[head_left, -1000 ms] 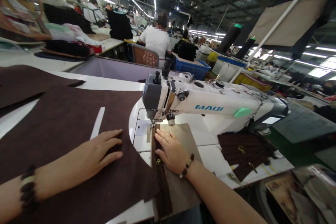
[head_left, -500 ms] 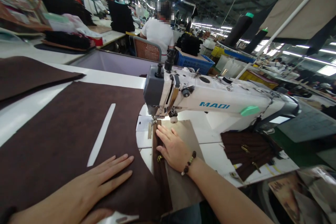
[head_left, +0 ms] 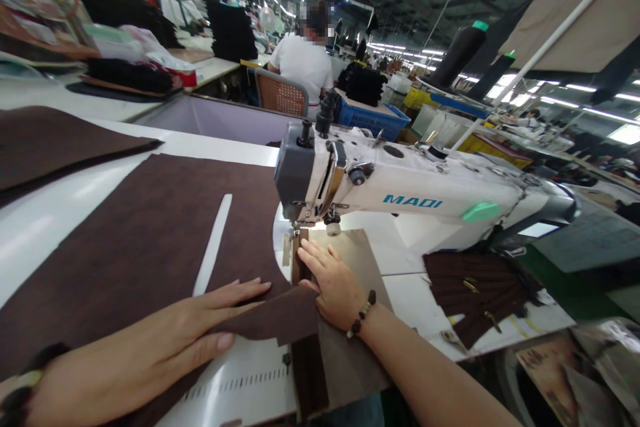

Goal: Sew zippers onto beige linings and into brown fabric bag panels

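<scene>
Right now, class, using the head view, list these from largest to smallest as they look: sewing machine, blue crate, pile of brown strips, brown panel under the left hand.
1. Brown panel, partly covered
2. Sewing machine
3. Pile of brown strips
4. Blue crate

The crate stands farther back, so its true rank is unsure.

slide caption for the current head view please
Left hand on a brown panel, right hand on beige fabric at a white sewing machine.

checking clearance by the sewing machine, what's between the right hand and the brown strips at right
In the head view, beige fabric lies next to the right hand, then white tabletop up to the brown strips.
</scene>
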